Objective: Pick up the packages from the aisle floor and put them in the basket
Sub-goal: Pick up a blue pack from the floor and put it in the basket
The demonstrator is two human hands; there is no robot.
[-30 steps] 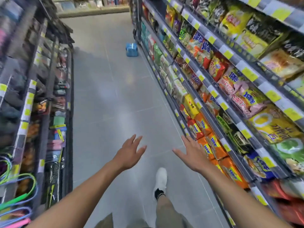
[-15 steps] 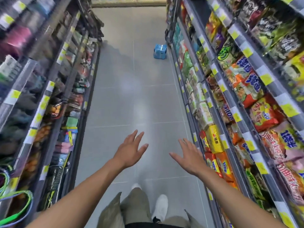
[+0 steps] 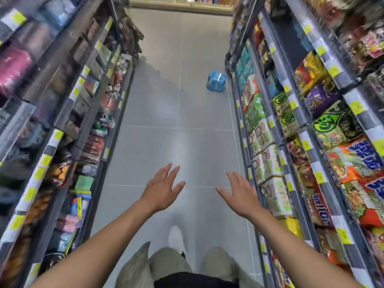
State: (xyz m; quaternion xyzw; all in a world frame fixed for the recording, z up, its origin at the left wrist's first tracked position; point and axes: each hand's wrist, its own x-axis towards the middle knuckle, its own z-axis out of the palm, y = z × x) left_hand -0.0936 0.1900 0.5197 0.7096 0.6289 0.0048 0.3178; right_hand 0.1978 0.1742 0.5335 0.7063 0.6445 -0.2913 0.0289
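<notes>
A blue basket (image 3: 216, 81) stands on the grey tile floor far down the aisle, close to the right-hand shelving. My left hand (image 3: 163, 189) and my right hand (image 3: 241, 193) are stretched out in front of me at about waist height, palms down, fingers spread, holding nothing. Both hands are well short of the basket. No package lies on the visible stretch of floor. My white shoe (image 3: 176, 239) steps forward below the hands.
Shelves of snack bags (image 3: 311, 121) line the right side and shelves of small goods (image 3: 87, 129) line the left, leaving a narrow tiled aisle (image 3: 176, 113) between them. Another shelf row (image 3: 180, 2) crosses the far end.
I have walked forward along the aisle and my view has swung right, so the basket is nearer. Both hands stay open and outstretched.
</notes>
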